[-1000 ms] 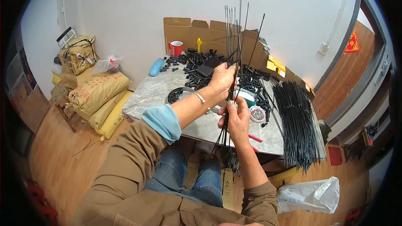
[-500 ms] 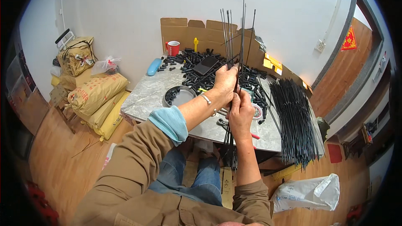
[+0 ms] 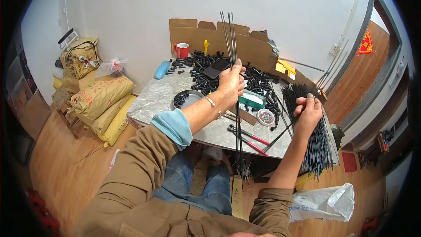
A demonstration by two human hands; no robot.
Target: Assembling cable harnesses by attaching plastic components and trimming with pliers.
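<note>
My left hand (image 3: 230, 84) is closed around a few thin black rods (image 3: 228, 35), held upright above the table's front edge. Their lower ends hang down past the edge. Over at the right, my right hand (image 3: 308, 110) has its fingers curled around other thin rods (image 3: 325, 77), which slant up to the right and look blurred. Beneath that hand lies a thick bundle of black rods (image 3: 316, 149), reaching over the table's right front edge. Between the hands are red-handled pliers (image 3: 249, 139), a round dish of small parts (image 3: 265, 117) and a green box (image 3: 253, 99).
Black bolt-like parts (image 3: 258, 81) are heaped on the grey table (image 3: 147, 101), with a phone (image 3: 216, 68) on them. A round tray (image 3: 193, 101), blue case (image 3: 162, 69) and red mug (image 3: 181, 51) stand leftward. Cardboard (image 3: 188, 30) lines the back. Sacks (image 3: 101, 98) lie on the left.
My hands were together on the rods; now they are apart. The right hand has moved right to the bundle with some rods, while the left keeps fewer rods.
</note>
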